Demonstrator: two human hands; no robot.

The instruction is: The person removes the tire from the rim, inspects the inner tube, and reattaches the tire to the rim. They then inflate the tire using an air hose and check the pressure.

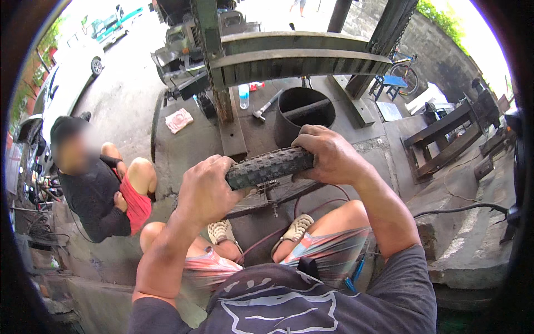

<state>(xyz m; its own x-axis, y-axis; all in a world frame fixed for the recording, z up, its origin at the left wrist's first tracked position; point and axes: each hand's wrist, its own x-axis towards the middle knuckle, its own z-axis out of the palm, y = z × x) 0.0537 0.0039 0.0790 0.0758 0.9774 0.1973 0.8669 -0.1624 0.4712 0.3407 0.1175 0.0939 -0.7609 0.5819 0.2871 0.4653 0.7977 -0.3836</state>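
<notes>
A knobby black bicycle tire [271,168] on a spoked wheel stands upright before me, its tread facing up. My left hand [208,186] wraps round the tire's left side, thumb toward the spokes. On the right side my right hand [328,154] grips the same tire, fingers over the top and thumb below. The wheel's hub and axle [272,203] show beneath the tread, between my shoes. Much of the rim is hidden by the tire and my hands.
Ahead stand a large dark metal cylinder [285,125], a hammer [268,106], a water bottle [243,96] and a heavy steel press frame [300,61]. A pink cloth [178,120] lies at left, near a seated person [94,183]. A red hose [267,239] runs by my shoes; a blue stool [389,83] stands far right.
</notes>
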